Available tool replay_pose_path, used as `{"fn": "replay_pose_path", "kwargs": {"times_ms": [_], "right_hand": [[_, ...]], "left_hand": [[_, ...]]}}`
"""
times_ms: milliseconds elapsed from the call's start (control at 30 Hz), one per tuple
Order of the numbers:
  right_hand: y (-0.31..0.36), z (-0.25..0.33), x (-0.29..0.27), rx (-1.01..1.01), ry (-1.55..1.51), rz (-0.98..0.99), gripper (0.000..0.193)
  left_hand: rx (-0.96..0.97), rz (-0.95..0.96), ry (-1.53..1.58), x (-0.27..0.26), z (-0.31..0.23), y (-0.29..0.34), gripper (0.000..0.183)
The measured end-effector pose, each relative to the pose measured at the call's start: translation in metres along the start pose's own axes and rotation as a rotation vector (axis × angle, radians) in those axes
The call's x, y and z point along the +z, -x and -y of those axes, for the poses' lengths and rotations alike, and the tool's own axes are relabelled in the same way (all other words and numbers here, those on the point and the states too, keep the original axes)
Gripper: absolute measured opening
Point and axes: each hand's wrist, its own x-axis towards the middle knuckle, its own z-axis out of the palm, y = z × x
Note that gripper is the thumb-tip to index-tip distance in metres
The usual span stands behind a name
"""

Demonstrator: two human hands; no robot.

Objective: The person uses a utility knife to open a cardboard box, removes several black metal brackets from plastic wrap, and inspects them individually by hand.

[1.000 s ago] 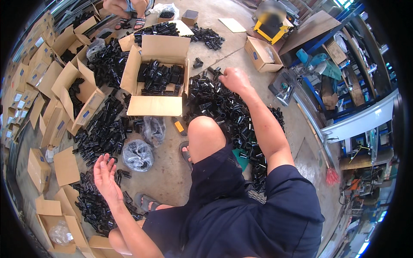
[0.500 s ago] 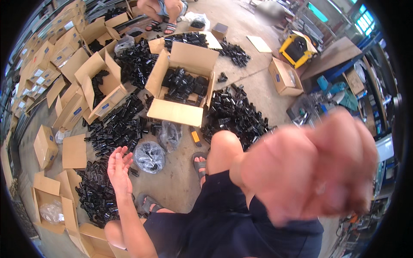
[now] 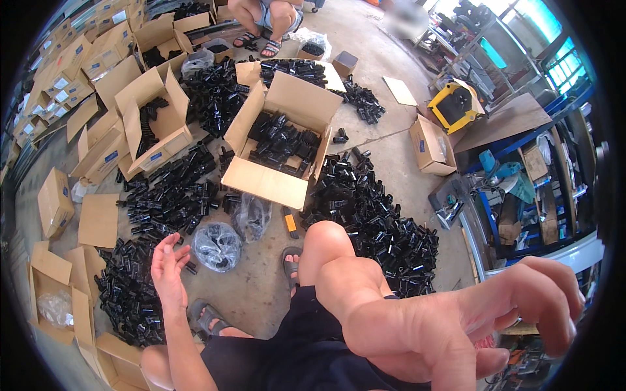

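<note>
My left hand [image 3: 171,270] is raised with its fingers loosely bent and apart, holding nothing. Below it lies a pile of short black tubular parts [image 3: 130,287], beside a clear plastic bag [image 3: 217,246] with dark contents. Close to the camera, my right hand [image 3: 450,319] is stretched out to the right, fingers spread and curved, nothing seen in it. Its wrist passes over my knee. An open cardboard box [image 3: 267,181] in front of me is partly filled with the same black parts. Another heap of them [image 3: 372,215] spreads beside my right leg.
A yellow-and-black cutter knife [image 3: 290,223] lies on the floor near my foot. Open cartons [image 3: 156,120] and stacked closed ones [image 3: 65,58] line the left. A person squats [image 3: 267,26] at the back. Blue shelving [image 3: 515,241] and a yellow-framed item [image 3: 450,107] stand at right.
My right hand, closed and blurred before, has come down and its fingers have opened out. The view has shifted a little; my left hand keeps nearly the same pose.
</note>
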Motion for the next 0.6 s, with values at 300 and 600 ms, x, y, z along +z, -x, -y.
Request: {"fn": "replay_pose_path", "kwargs": {"times_ms": [300,600], "right_hand": [[-0.003,0.013,0.007,-0.165,0.023,-0.047,0.050],[-0.025,0.073,0.014,0.430,0.255,0.067,0.043]], "left_hand": [[-0.003,0.067,-0.011,0.015,0.002,-0.006,0.043],[0.025,0.081,0.004,0.016,0.001,-0.004,0.044]]}}
